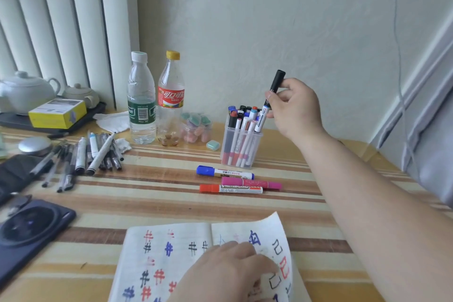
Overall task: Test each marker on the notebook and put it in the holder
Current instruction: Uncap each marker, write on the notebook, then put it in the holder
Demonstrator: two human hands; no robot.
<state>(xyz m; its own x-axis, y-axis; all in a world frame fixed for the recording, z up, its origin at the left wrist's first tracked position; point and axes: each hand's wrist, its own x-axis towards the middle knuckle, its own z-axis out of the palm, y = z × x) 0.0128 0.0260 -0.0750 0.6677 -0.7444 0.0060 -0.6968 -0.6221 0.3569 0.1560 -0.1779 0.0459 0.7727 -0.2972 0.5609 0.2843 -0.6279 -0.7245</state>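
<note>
Our right hand (294, 108) pinches the black-capped white marker (262, 116). Its cap points up and its long axis tilts, with the lower end just over the right rim of the clear plastic holder (256, 149), which is crowded with markers. Our left hand (228, 274) rests with relaxed fingers on the open paper notebook (157, 252).

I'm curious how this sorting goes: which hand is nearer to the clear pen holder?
The right hand, pinching a black marker right over the holder at its right rim. The left hand rests on the notebook, well short of it, nearer the camera.
</note>
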